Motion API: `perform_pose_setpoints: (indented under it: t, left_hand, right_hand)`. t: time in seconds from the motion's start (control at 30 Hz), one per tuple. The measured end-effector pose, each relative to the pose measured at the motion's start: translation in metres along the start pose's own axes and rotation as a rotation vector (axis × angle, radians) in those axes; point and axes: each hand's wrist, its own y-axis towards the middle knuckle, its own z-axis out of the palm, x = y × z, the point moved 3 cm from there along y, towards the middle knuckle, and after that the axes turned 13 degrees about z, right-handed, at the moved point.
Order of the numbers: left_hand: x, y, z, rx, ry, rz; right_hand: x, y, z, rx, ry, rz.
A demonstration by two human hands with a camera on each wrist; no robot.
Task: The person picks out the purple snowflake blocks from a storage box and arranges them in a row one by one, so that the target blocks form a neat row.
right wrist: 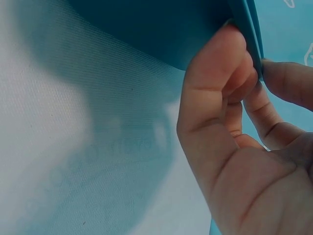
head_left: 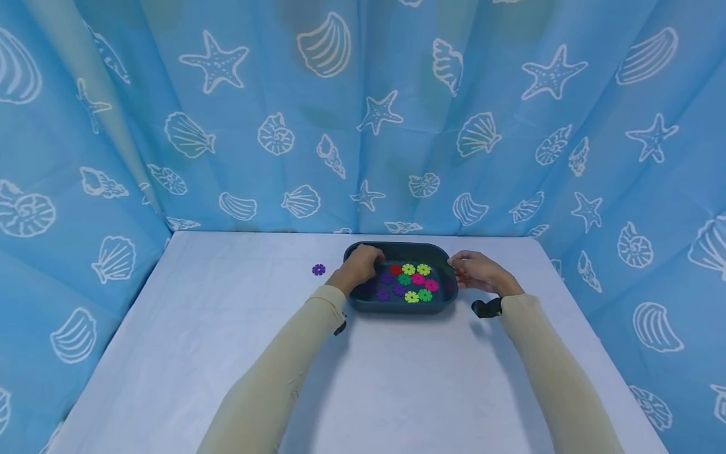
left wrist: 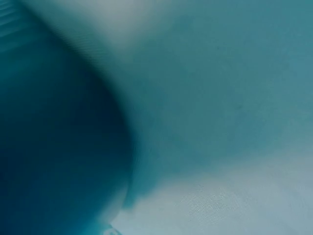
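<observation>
Tray: one dark tray (head_left: 397, 308), oblong, round-cornered, with raised walls; stands level near the far edge of the bench (head_left: 397, 378), between the two hands
Contents: flower-shaped notched discs, lying loose on the tray floor, mostly in its middle and right part; one red disc (head_left: 396, 269), three yellow discs (head_left: 411, 296), two pink discs (head_left: 431, 285), two green discs (head_left: 425, 295); several purple discs (head_left: 382, 294) at the left of the group, dim against the dark floor, exact count uncertain
Outlier: one purple disc of the same pattern (head_left: 319, 269), flat on the bench; left of the tray, apart from it
Left hand (head_left: 361, 263): bent over the tray's left wall, fingertips inside and hidden; whether it grips the rim or a disc cannot be told; the left wrist view is dark and blurred
Right hand (head_left: 478, 270): at the tray's right end; the rim pinched between thumb and fingers, as the right wrist view shows
Sleeves: a pair, beige (head_left: 283, 372), long; a black band (head_left: 488, 308) at the right wrist
Bench: white-covered; cast shadows beneath both arms
Backdrop: blue curtain (head_left: 363, 63), hung in folds; printed with white starfish and shells
</observation>
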Motion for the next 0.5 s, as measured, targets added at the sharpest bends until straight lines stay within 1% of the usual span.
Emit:
perform_pose_setpoints:
  t: [0.1,0.23,0.33,0.5]
  left_hand:
    - [0.0004,0.0015,0.0025,0.024,0.017,-0.003]
    - [0.0006,0.0037,0.0055,0.031,0.017,-0.006]
    - [0.0002,0.0053,0.0072,0.028,0.017,-0.012]
    - [0.0006,0.0070,0.0095,0.004,-0.028,-0.021]
  right_hand:
    - [-0.0003,0.0007,0.0000,0.000,0.002,0.002]
    - [-0.0008,0.0010,0.0002,0.006,-0.001,-0.001]
    - [-0.0005,0.0010,0.0002,0.005,0.005,0.001]
    - [-0.0010,0.0028,-0.0011,0.005,0.014,0.005]
